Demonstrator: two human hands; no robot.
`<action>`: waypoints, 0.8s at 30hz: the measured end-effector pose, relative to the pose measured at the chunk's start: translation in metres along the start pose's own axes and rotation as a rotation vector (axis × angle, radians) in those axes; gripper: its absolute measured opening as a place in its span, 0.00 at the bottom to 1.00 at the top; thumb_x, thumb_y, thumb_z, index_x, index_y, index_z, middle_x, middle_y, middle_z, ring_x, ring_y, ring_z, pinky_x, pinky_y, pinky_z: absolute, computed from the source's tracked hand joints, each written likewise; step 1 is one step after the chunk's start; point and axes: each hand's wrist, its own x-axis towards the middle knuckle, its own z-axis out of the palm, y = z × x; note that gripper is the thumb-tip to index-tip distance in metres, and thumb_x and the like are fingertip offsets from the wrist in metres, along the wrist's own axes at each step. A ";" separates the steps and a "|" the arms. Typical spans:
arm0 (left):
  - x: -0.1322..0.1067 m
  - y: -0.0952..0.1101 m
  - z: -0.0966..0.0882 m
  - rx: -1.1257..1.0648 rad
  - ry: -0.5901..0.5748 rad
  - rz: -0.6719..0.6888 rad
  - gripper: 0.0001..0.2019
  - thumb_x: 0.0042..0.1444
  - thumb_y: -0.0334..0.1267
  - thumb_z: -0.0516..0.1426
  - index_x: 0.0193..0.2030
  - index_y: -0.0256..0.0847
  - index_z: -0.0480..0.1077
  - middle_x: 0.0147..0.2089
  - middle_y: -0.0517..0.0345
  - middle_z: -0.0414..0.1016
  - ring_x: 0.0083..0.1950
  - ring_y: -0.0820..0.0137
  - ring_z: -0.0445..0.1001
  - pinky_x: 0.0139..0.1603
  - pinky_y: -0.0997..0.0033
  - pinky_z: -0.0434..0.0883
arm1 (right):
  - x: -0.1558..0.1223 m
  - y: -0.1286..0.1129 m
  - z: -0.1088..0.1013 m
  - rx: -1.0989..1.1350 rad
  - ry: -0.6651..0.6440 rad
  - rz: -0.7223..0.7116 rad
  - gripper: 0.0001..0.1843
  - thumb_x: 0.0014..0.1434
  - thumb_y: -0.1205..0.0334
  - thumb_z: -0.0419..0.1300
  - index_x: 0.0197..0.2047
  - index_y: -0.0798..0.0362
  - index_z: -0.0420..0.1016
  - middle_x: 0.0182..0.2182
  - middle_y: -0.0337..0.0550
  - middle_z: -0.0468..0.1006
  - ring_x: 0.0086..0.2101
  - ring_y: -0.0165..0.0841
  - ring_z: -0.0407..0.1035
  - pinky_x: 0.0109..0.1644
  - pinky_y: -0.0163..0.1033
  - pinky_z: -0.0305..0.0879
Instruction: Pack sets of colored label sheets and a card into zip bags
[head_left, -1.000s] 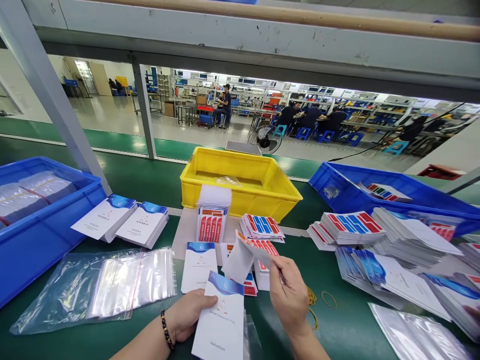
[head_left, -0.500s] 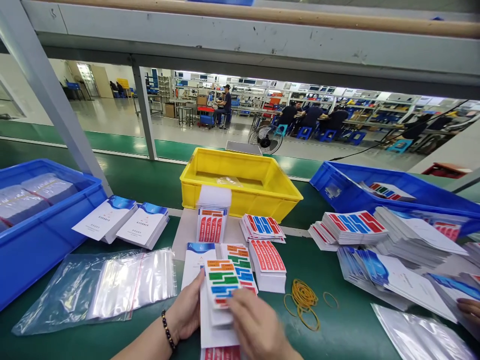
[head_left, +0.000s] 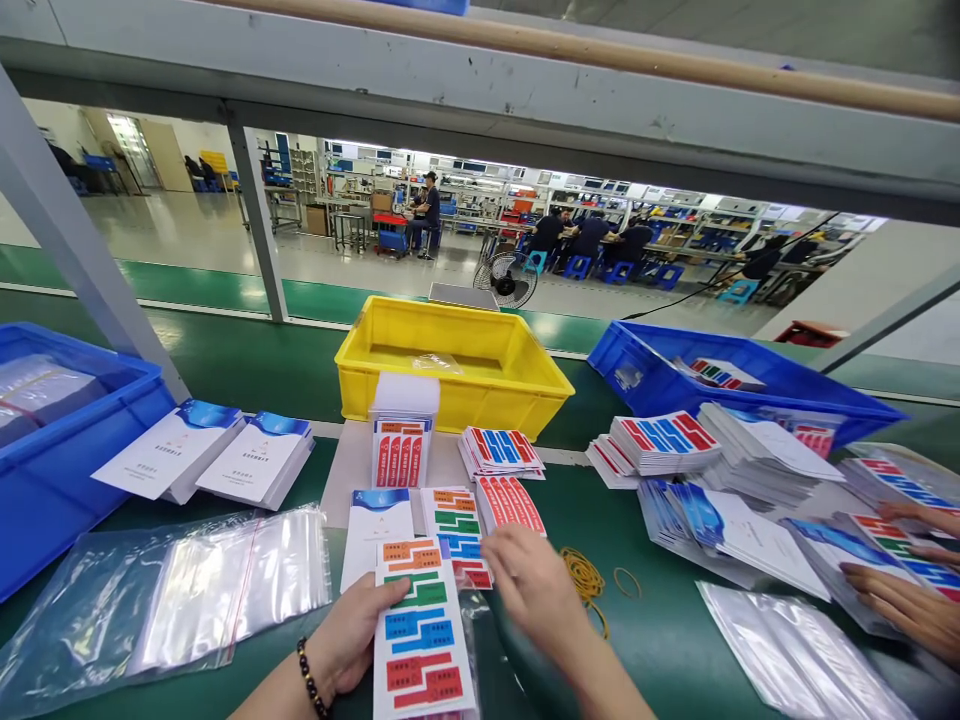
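Coloured sheet: we have the coloured sheet (head_left: 420,640) over the middle of the desk's (head_left: 645,625) near edge, printed orange, green, blue and red.
Left grip: our left hand (head_left: 349,630) is clamped on that sheet, thumb across its face.
Clear bags: we see flat clear bags (head_left: 225,590) toward the near left corner.
Right grip: our right hand (head_left: 544,590) is just beside the red stack (head_left: 510,500); we cannot tell whether its fingertips are apart or together.
Rubber bands: our yellow bands (head_left: 581,572) lie right of that hand.
Co-worker: another person's hands (head_left: 896,595) are over papers at the right edge.
Booklets: we see white booklets (head_left: 379,525) beyond the held sheet.
Bin: our yellow bin (head_left: 480,408) stands toward the far edge.
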 end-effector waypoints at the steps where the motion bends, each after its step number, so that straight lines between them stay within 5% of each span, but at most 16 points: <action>1: -0.001 0.001 0.001 0.011 0.025 -0.019 0.20 0.44 0.36 0.64 0.43 0.31 0.67 0.40 0.42 0.77 0.41 0.54 0.76 0.42 0.59 0.72 | 0.000 0.015 -0.001 -0.081 0.027 0.050 0.09 0.59 0.67 0.48 0.35 0.54 0.70 0.33 0.48 0.72 0.34 0.36 0.67 0.36 0.41 0.63; 6: -0.002 0.004 0.003 0.035 0.060 -0.053 0.20 0.43 0.37 0.64 0.42 0.31 0.67 0.38 0.42 0.78 0.41 0.55 0.76 0.44 0.58 0.71 | -0.007 0.063 0.005 -0.192 -0.085 0.157 0.12 0.52 0.66 0.56 0.43 0.52 0.68 0.40 0.47 0.71 0.42 0.41 0.65 0.43 0.46 0.62; 24: -0.004 0.004 0.003 0.026 0.060 -0.073 0.19 0.44 0.35 0.64 0.43 0.31 0.66 0.38 0.44 0.78 0.40 0.56 0.77 0.45 0.59 0.71 | -0.004 0.069 -0.004 -0.106 -0.120 0.129 0.09 0.57 0.63 0.54 0.39 0.52 0.74 0.36 0.46 0.73 0.37 0.37 0.69 0.38 0.42 0.69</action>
